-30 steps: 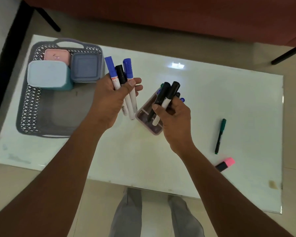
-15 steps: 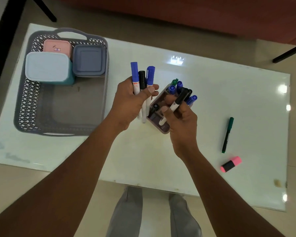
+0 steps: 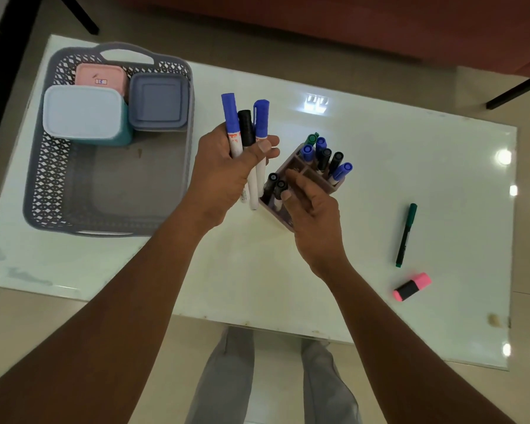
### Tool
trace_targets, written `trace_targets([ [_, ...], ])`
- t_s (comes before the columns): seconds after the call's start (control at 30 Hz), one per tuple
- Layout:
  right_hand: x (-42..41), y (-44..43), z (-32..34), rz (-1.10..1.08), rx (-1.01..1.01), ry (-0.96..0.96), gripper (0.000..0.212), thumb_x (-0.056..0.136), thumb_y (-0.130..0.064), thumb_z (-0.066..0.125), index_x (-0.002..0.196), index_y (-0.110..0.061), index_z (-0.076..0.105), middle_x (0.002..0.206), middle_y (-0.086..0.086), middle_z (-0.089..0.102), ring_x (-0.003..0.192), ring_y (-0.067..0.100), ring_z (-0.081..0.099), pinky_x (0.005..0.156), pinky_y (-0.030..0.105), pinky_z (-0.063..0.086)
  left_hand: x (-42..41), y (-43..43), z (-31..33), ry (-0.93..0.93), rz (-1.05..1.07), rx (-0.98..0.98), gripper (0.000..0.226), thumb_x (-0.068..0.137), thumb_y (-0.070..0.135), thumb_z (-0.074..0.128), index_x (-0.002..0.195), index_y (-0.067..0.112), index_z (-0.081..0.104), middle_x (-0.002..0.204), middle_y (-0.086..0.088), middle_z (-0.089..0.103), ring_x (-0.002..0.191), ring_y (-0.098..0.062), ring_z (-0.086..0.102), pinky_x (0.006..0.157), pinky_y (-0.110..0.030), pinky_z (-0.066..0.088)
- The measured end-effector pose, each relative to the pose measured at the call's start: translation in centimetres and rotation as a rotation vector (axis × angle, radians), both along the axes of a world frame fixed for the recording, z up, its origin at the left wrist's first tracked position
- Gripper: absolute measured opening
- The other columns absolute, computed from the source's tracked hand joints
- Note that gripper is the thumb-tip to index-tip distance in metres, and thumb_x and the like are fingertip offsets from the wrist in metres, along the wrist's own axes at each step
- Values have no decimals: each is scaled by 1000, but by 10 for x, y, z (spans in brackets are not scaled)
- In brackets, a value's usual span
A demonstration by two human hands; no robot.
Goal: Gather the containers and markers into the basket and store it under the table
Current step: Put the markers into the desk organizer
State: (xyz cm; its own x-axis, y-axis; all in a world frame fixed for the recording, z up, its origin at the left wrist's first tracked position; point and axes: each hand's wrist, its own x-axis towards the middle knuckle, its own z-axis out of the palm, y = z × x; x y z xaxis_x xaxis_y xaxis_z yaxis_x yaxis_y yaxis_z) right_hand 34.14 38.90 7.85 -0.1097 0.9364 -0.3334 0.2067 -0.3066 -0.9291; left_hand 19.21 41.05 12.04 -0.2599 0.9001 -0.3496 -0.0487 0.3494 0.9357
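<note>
My left hand (image 3: 224, 175) grips three markers (image 3: 248, 130), two blue-capped and one black, above the white table (image 3: 288, 286). Just right of it a mauve marker holder (image 3: 291, 166) stands on the table with several blue, black and green markers in its compartments. My right hand (image 3: 314, 218) hovers at the holder's near side, fingers apart, beside two black markers (image 3: 275, 186) standing in the front compartment. A grey basket (image 3: 52, 179) at the table's left holds a pale blue container (image 3: 83, 113), a pink container (image 3: 101, 78) and a grey-blue container (image 3: 158, 101).
A green pen (image 3: 406, 234) and a pink highlighter (image 3: 412, 286) lie on the table's right part. A red-brown sofa (image 3: 349, 22) runs behind the table. The person's grey-trousered legs (image 3: 273, 377) show below the near edge.
My right hand has put its two black markers into the holder's front compartment and let them go. My left hand kept its three markers and shifted right.
</note>
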Motion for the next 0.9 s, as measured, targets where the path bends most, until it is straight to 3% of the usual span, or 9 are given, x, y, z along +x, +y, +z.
trace_targets([
  [0.07, 6, -1, 3, 18, 2, -53, 35, 98, -2, 51, 131, -9, 60, 111, -17, 63, 95, -15, 61, 76, 3, 47, 1, 0, 5, 0, -15, 5, 35, 89, 21, 66, 120, 7, 57, 111, -12, 72, 94, -18, 74, 91, -37, 58],
  [0.13, 10, 1, 12, 8, 21, -99, 39, 97, 0, 50, 131, -13, 61, 115, -11, 64, 94, -8, 63, 78, 8, 49, 2, -1, 10, -5, -37, 17, 37, 89, 20, 66, 122, 3, 57, 111, -13, 72, 96, -20, 73, 94, -40, 56],
  [0.33, 8, 15, 52, 114, 133, 9, 26, 90, -12, 66, 113, -25, 64, 102, -11, 72, 95, 6, 69, 79, 13, 53, 13, 0, 22, -67, -182, 20, 28, 90, 17, 66, 118, 11, 63, 112, -9, 73, 103, -23, 71, 95, -45, 55],
  [0.4, 11, 19, 55, 106, 152, -39, 24, 91, -11, 67, 113, -20, 64, 98, -8, 72, 92, 9, 70, 80, 17, 55, 17, 0, 22, -138, -218, 9, 26, 90, 15, 66, 116, 13, 66, 114, -11, 73, 107, -29, 68, 100, -51, 51],
  [0.5, 20, 20, 47, 115, 191, -124, 17, 91, -8, 64, 108, -11, 67, 91, -3, 72, 83, 12, 68, 78, 28, 57, 20, 0, 19, -174, -246, -7, 26, 90, 11, 66, 115, 11, 67, 113, -13, 72, 104, -30, 69, 98, -47, 53],
  [0.63, 30, 6, 23, -10, 179, -202, 20, 87, -1, 64, 103, -12, 69, 84, -15, 68, 76, -9, 62, 66, 3, 46, 15, 2, 13, -153, -155, 30, 23, 91, 8, 64, 114, 10, 67, 119, -6, 71, 112, -18, 67, 107, -45, 47],
  [0.77, 27, -6, -3, -17, 136, -273, 19, 87, -2, 63, 100, -15, 67, 80, -18, 66, 74, -13, 60, 64, 9, 50, 10, 4, 7, -128, -111, 55, 25, 92, 7, 63, 117, 7, 66, 120, -4, 71, 114, -16, 66, 105, -34, 48],
  [0.83, 20, -8, -12, -1, 158, -265, 20, 88, -3, 62, 103, -16, 67, 85, -15, 66, 78, -18, 59, 64, 2, 47, 12, 4, 4, -98, -130, 52, 25, 92, 8, 64, 116, 9, 66, 118, -1, 72, 112, -14, 67, 100, -27, 50],
  [0.9, 14, -9, -20, 10, 176, -279, 22, 90, -6, 62, 108, -18, 68, 94, -13, 67, 82, -21, 58, 66, -1, 45, 14, 3, 1, -80, -140, 45, 24, 91, 11, 64, 115, 13, 67, 118, 0, 72, 110, -13, 68, 102, -29, 49],
])
